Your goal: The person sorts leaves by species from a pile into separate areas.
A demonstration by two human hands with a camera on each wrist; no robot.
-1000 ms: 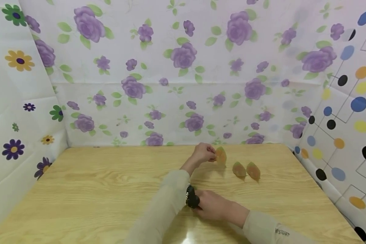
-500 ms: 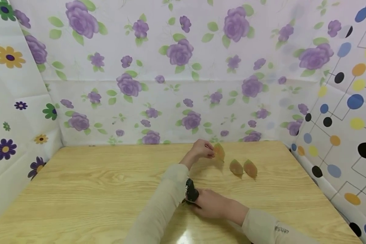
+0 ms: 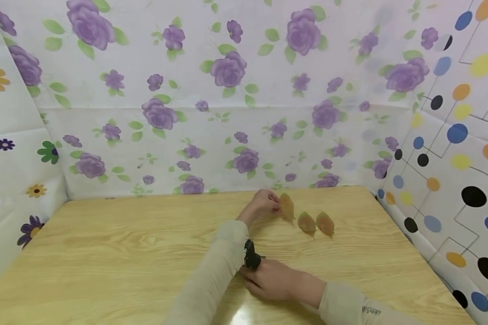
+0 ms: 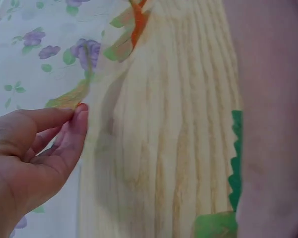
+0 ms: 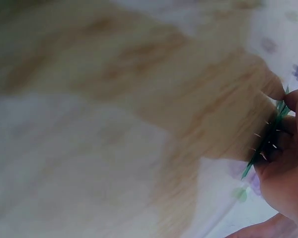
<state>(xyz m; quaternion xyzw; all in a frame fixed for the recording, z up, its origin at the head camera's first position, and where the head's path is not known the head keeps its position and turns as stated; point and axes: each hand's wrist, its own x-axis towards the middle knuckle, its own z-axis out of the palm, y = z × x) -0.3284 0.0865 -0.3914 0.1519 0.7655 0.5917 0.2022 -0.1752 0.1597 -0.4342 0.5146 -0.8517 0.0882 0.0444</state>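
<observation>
In the head view, my left hand (image 3: 263, 203) is at the far side of the table, its thumb and fingertips pinching the edge of a yellow-orange leaf (image 3: 286, 206). The left wrist view shows that leaf (image 4: 69, 96) raised from the wood at the fingertips of the left hand (image 4: 42, 153). My right hand (image 3: 270, 279) is nearer, beside the left sleeve. The right wrist view has the right hand (image 5: 288, 161) gripping a thin green piece (image 5: 267, 141), seen nearly edge-on. A green jagged edge (image 4: 235, 163) shows beside the right arm in the left wrist view.
Two reddish-green leaves, one (image 3: 307, 223) beside the other (image 3: 325, 223), lie on the wooden table (image 3: 126, 257) right of the held leaf. A black device (image 3: 251, 255) sits against the left sleeve. Floral cloth (image 3: 211, 149) stands behind, with dotted cloth (image 3: 443, 189) at right.
The head view has turned slightly right, so the table and leaves appear further left. My right hand has shifted slightly toward the near edge. The left hand still pinches its leaf.
</observation>
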